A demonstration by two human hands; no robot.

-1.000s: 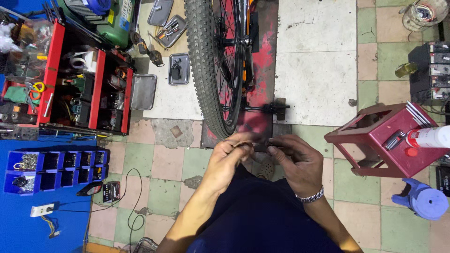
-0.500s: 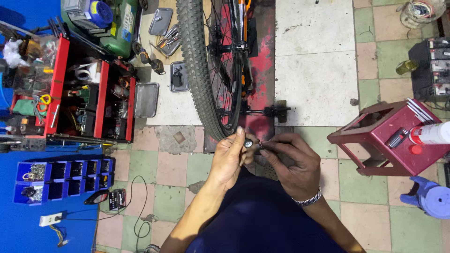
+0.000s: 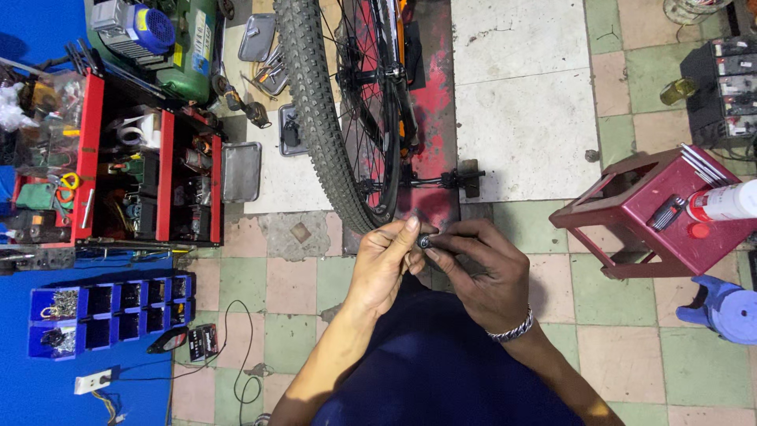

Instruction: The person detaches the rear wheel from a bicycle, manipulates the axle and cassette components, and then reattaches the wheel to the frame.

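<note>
My left hand and my right hand meet in front of my lap, fingertips together. Between them they pinch a small dark round metal part; most of it is hidden by the fingers. My right wrist wears a silver chain bracelet. Just beyond the hands stands a bicycle wheel with a knobby black tyre, its lowest point close above my left fingertips. A black pedal sticks out to the right of the wheel.
A red tool cart full of parts stands at the left, with a green compressor behind it. Blue parts bins lie at the lower left. A dark red stool holding a spray can stands at the right, a blue stool below it.
The view has shifted so the wheel and cart sit lower and closer. My hands stay joined on the small part, with the fingers turning slightly around it.
</note>
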